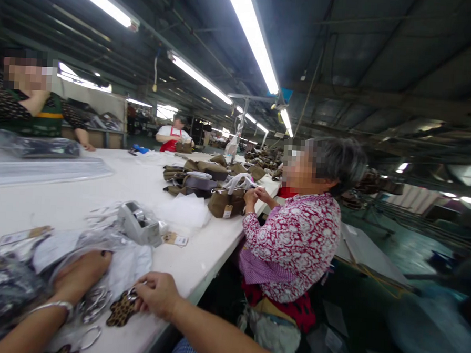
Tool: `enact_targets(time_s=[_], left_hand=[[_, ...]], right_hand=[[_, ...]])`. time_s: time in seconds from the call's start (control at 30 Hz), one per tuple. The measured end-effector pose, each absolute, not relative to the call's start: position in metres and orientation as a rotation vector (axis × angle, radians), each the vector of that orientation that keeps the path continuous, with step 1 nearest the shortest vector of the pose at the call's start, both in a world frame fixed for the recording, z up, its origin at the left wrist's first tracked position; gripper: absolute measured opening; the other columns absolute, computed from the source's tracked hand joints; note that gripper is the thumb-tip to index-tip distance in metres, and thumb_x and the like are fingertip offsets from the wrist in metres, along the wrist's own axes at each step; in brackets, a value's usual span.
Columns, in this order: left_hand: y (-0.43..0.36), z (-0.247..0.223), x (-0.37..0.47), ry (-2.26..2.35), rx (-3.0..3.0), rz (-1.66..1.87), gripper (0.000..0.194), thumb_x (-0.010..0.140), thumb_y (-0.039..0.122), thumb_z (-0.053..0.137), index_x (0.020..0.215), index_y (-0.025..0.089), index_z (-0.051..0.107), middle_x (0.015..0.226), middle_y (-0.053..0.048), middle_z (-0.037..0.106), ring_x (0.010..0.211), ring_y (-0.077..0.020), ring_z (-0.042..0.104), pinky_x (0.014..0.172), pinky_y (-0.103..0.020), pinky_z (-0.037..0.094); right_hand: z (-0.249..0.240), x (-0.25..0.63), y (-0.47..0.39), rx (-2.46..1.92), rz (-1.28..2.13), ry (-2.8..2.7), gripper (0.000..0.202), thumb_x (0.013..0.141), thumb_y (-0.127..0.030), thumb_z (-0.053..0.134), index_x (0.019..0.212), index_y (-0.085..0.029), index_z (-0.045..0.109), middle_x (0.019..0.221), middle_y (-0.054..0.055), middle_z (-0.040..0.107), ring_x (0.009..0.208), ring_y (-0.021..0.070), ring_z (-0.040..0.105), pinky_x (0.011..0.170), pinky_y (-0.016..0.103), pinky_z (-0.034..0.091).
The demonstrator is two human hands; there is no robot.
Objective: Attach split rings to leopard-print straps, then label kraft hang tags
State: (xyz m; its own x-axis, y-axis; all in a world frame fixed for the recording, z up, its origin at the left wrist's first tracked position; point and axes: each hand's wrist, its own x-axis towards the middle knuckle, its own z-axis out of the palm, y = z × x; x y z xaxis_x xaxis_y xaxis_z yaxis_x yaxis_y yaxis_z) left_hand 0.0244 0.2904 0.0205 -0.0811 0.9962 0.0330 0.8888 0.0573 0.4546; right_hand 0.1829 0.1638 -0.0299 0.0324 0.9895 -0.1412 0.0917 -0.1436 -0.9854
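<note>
My right hand (158,296) pinches the metal ring of a leopard-print key ring charm (121,308) above the front edge of the table. My left hand (83,268), with a bangle (57,308) at its wrist, reaches among clear plastic and white sheets (130,266); its fingers are mostly hidden and blurred. Between my hands lie several metal rings (94,302). Nearer to me are a loose ring (90,337) and part of another leopard-print piece (63,352).
A grey tape dispenser (140,224) and a tag (176,239) are on the white table (140,179). Brown bags (208,172) are piled farther back. A co-worker in a patterned shirt (295,237) sits at the right edge, handling a brown bag (226,201). Plastic-wrapped goods (39,146) lie left.
</note>
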Motion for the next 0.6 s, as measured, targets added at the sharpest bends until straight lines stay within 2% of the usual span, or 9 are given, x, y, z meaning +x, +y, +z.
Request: enact_targets(time_s=[0.13, 0.23, 0.33, 0.4, 0.5, 0.6], left_hand=[[0.292, 0.011, 0.023, 1.998, 1.922, 0.345, 0.033, 0.092, 0.039, 0.053, 0.092, 0.009, 0.068, 0.099, -0.010, 0.071, 0.096, -0.0250, 0.066, 0.085, -0.038, 0.050], [0.292, 0.009, 0.019, 1.985, 1.968, 0.268, 0.033, 0.092, 0.040, 0.058, 0.112, 0.014, 0.062, 0.113, -0.009, 0.066, 0.098, -0.0214, 0.065, 0.086, -0.043, 0.053], [0.288, 0.015, 0.013, 1.900, 2.098, 0.271, 0.029, 0.092, 0.036, 0.059, 0.111, 0.014, 0.064, 0.112, -0.009, 0.067, 0.099, -0.0223, 0.065, 0.088, -0.043, 0.053], [0.278, 0.022, 0.008, 1.808, 2.207, 0.321, 0.022, 0.091, 0.027, 0.057, 0.107, 0.015, 0.067, 0.112, -0.011, 0.069, 0.105, -0.0239, 0.064, 0.095, -0.041, 0.048], [0.252, 0.027, -0.002, 1.645, 2.355, 0.410, 0.032, 0.087, 0.016, 0.050, 0.113, 0.018, 0.068, 0.126, -0.010, 0.067, 0.120, -0.0241, 0.057, 0.107, -0.035, 0.040], [0.215, 0.024, -0.014, 1.547, 2.425, 0.410, 0.037, 0.085, 0.017, 0.047, 0.115, 0.022, 0.069, 0.136, -0.004, 0.062, 0.125, -0.0220, 0.055, 0.110, -0.033, 0.038]], right_hand=[[-0.032, 0.184, 0.162, -1.379, 1.259, -1.218, 0.017, 0.087, -0.027, 0.057, 0.091, -0.015, 0.068, 0.048, -0.007, 0.055, 0.038, 0.0073, 0.046, 0.042, 0.015, 0.037], [-0.033, 0.186, 0.161, -1.331, 1.275, -1.230, 0.022, 0.086, -0.034, 0.058, 0.091, -0.015, 0.066, 0.048, -0.007, 0.056, 0.039, 0.0072, 0.046, 0.041, 0.016, 0.035], [-0.035, 0.188, 0.159, -1.284, 1.287, -1.221, 0.028, 0.085, -0.042, 0.059, 0.091, -0.015, 0.065, 0.048, -0.006, 0.056, 0.038, 0.0074, 0.045, 0.040, 0.017, 0.034], [-0.037, 0.190, 0.158, -1.263, 1.286, -1.208, 0.032, 0.084, -0.045, 0.059, 0.090, -0.015, 0.065, 0.049, -0.006, 0.056, 0.038, 0.0076, 0.045, 0.041, 0.017, 0.035], [-0.039, 0.191, 0.156, -1.233, 1.290, -1.194, 0.034, 0.083, -0.047, 0.059, 0.091, -0.015, 0.065, 0.050, -0.005, 0.057, 0.039, 0.0082, 0.046, 0.042, 0.018, 0.036], [-0.039, 0.192, 0.154, -1.197, 1.307, -1.185, 0.035, 0.083, -0.049, 0.060, 0.091, -0.015, 0.064, 0.051, -0.004, 0.058, 0.039, 0.0086, 0.046, 0.041, 0.019, 0.035]])
